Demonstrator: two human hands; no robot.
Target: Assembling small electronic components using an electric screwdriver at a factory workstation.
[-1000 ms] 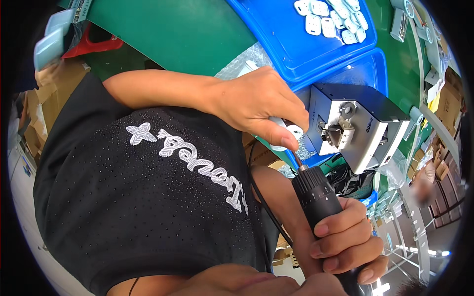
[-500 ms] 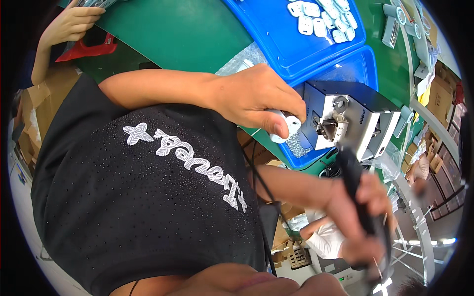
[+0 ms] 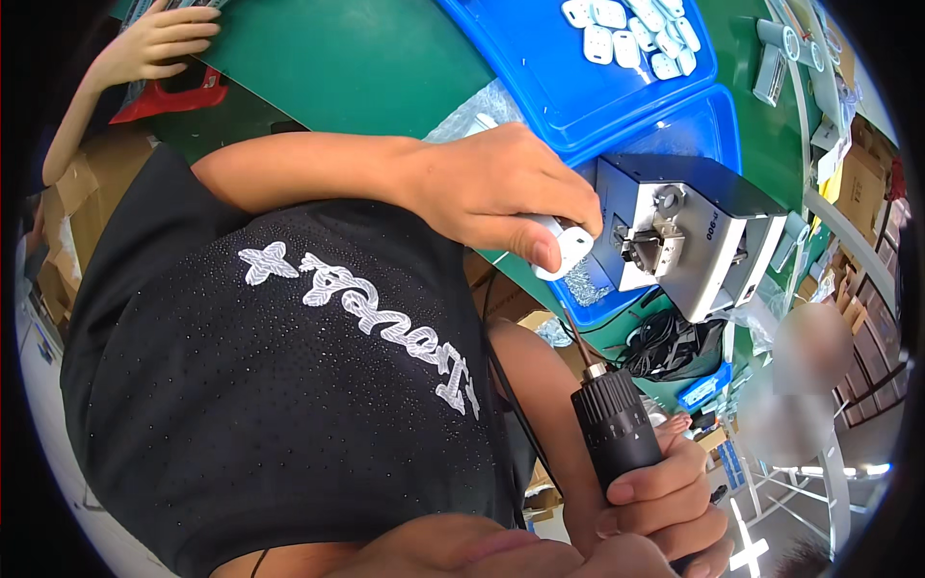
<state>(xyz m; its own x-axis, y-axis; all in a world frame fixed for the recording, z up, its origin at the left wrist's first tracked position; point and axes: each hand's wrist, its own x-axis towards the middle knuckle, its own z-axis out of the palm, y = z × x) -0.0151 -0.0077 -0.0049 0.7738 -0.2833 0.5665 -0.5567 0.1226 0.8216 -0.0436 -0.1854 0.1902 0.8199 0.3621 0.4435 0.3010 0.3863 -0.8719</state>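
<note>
Across the upper left of the frame, another person's hand (image 3: 154,43) rests on a green bench mat (image 3: 356,67) beside a red tray (image 3: 178,96). Filling the left and centre is the wearer's black shirt with a pale glittery motif (image 3: 289,385).

At centre, the wearer's left hand (image 3: 491,188) comes in from the left with its fingers curled around a small white plastic part (image 3: 568,246), pinched between thumb and fingertips. The part sits just above the rim of a lower blue bin (image 3: 694,135) and right beside a grey benchtop machine (image 3: 694,231) with a metal fixture on its face.

Above that, at upper centre-right, a second blue tray (image 3: 540,58) holds a scatter of similar white parts (image 3: 626,24).

At lower right, the right hand (image 3: 665,501) is clenched around a black electric screwdriver (image 3: 617,433), its thin bit (image 3: 575,337) pointing up toward the held part but not touching it. A black cable (image 3: 665,337) lies coiled below the machine.

To do this well, it seems wise to keep the white part steady and square in the fingertips, bring the bit straight in line with the screw hole rather than at a slant, and keep the thumb clear of the tip. Whether a screw already sits on the bit cannot be told.
</note>
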